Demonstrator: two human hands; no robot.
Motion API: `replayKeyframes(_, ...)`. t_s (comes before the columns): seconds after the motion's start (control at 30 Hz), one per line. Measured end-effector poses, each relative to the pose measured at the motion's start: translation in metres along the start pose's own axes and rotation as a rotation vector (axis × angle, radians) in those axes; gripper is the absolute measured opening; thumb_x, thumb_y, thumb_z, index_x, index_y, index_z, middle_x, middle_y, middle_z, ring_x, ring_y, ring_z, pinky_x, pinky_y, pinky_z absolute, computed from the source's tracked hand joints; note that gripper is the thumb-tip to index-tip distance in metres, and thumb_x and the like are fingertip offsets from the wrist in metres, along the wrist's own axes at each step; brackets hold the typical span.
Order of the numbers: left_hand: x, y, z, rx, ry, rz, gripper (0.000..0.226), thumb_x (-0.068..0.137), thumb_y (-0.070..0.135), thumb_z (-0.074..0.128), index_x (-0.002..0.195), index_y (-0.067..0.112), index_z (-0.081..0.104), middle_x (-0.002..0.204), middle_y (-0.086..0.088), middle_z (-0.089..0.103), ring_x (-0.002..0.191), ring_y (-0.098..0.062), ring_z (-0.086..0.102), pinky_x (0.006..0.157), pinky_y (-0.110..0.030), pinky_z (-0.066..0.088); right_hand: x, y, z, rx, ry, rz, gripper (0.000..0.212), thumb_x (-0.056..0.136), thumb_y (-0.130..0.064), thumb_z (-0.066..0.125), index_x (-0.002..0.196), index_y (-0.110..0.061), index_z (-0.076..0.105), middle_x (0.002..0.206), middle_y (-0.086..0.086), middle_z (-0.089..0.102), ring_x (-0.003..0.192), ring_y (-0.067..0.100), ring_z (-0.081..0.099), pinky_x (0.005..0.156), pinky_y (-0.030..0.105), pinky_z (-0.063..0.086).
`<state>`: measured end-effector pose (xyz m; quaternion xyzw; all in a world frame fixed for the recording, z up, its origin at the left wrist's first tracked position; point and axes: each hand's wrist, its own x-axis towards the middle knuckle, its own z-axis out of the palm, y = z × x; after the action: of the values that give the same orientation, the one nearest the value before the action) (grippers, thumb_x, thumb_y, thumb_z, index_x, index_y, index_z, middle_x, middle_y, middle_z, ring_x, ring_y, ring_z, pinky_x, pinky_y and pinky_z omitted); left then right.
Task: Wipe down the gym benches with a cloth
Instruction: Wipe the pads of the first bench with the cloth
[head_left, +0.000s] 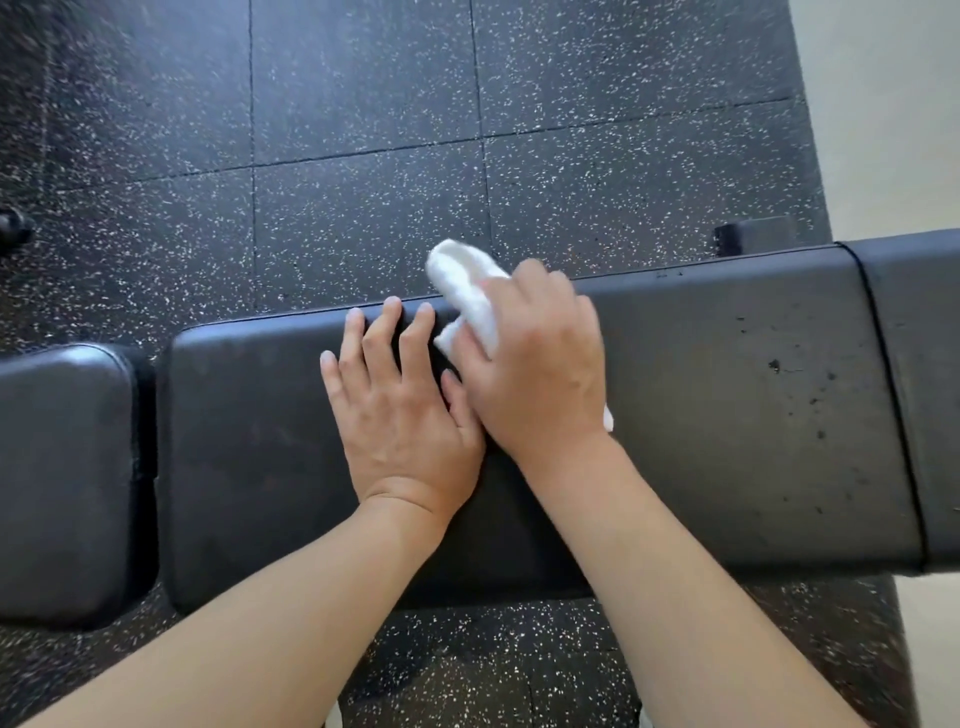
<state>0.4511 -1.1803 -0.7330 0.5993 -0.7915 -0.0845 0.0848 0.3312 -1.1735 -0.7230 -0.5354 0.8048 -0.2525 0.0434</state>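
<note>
Both hands on table (727, 415): left hand (405, 410) lay spread flat, right hand (540, 374) gripped cloth (467, 291). I judged bunched cloth risked skipping specks at right.

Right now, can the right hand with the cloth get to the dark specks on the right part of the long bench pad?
Probably yes. The right hand grips the white cloth on the long bench pad, and the dark specks lie on that pad to its right. Only bare pad lies between them; the left hand rests on the other side.

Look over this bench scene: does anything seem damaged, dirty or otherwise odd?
Yes. The bench pad shows dark specks and small pits right of the right hand, which holds the white cloth; whether dirt or wear is unclear.
</note>
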Motion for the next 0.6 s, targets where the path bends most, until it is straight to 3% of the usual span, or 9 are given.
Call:
replayKeyframes(0.1, 0.0, -0.001, -0.001, 0.012, -0.002, -0.003, 0.061, 0.092, 0.034, 0.04, 0.149, 0.016, 0.05, 0.16, -0.01, 0.043, 0.155, -0.04, 0.029, 0.124, -0.064, 0.019, -0.005, 0.016, -0.011, 0.018, -0.009, -0.14, 0.023, 0.086, -0.033, 0.063, 0.098, -0.014, 0.069, 0.085, 0.009, 0.056, 0.078, 0.033, 0.053, 0.065, 0.047, 0.04)
replayKeyframes(0.17, -0.001, -0.001, 0.0, 0.016, -0.005, 0.006, 0.062, 0.091, 0.034, 0.042, 0.15, 0.017, 0.049, 0.16, -0.009, 0.042, 0.155, -0.04, 0.029, 0.125, -0.064, 0.018, 0.005, 0.06, -0.025, -0.199, 0.008, -0.135, 0.023, 0.091, -0.035, 0.057, 0.112, -0.026, 0.064, 0.08, 0.008, 0.053, 0.078, 0.036, 0.051, 0.065, 0.048, 0.04)
replayKeyframes(0.23, 0.0, -0.001, 0.001, 0.019, -0.003, 0.008, 0.062, 0.09, 0.034, 0.044, 0.15, 0.018, 0.049, 0.16, -0.009, 0.042, 0.155, -0.04, 0.029, 0.125, -0.063, 0.018, 0.02, 0.115, -0.043, -0.361, 0.01, 0.072, 0.025, 0.095, -0.038, 0.045, 0.11, -0.025, 0.061, 0.077, 0.009, 0.052, 0.079, 0.037, 0.048, 0.066, 0.047, 0.038)
replayKeyframes(0.3, 0.0, -0.001, 0.001, 0.026, -0.009, 0.011, 0.062, 0.091, 0.034, 0.044, 0.15, 0.017, 0.048, 0.159, -0.009, 0.042, 0.154, -0.04, 0.029, 0.125, -0.064, 0.018, 0.03, 0.148, -0.059, -0.279, 0.052, 0.37, 0.03, 0.09, -0.037, 0.044, 0.085, -0.013, 0.061, 0.08, 0.017, 0.058, 0.079, 0.039, 0.048, 0.068, 0.048, 0.042)
replayKeyframes(0.33, 0.0, -0.001, 0.0, 0.026, -0.013, 0.011, 0.062, 0.091, 0.033, 0.044, 0.15, 0.017, 0.048, 0.159, -0.01, 0.042, 0.154, -0.04, 0.029, 0.125, -0.064, 0.018, 0.031, 0.149, -0.06, -0.254, 0.08, 0.429, 0.032, 0.088, -0.036, 0.044, 0.081, -0.009, 0.061, 0.083, 0.018, 0.059, 0.08, 0.039, 0.048, 0.068, 0.047, 0.043)
replayKeyframes(0.4, 0.0, 0.001, -0.001, 0.02, -0.017, 0.007, 0.062, 0.091, 0.033, 0.044, 0.151, 0.016, 0.048, 0.159, -0.01, 0.042, 0.154, -0.041, 0.029, 0.125, -0.064, 0.018, 0.031, 0.123, -0.051, -0.261, 0.055, 0.404, 0.032, 0.087, -0.033, 0.044, 0.083, -0.007, 0.063, 0.088, 0.017, 0.058, 0.08, 0.036, 0.048, 0.067, 0.043, 0.037)
replayKeyframes(0.6, 0.001, 0.0, 0.0, 0.016, -0.022, -0.004, 0.06, 0.092, 0.034, 0.045, 0.148, 0.015, 0.05, 0.16, -0.011, 0.043, 0.155, -0.041, 0.028, 0.125, -0.064, 0.017, 0.022, -0.011, 0.008, -0.05, -0.045, 0.086, 0.019, 0.08, -0.032, 0.062, 0.082, -0.014, 0.063, 0.088, 0.009, 0.06, 0.081, 0.034, 0.054, 0.068, 0.042, 0.033)
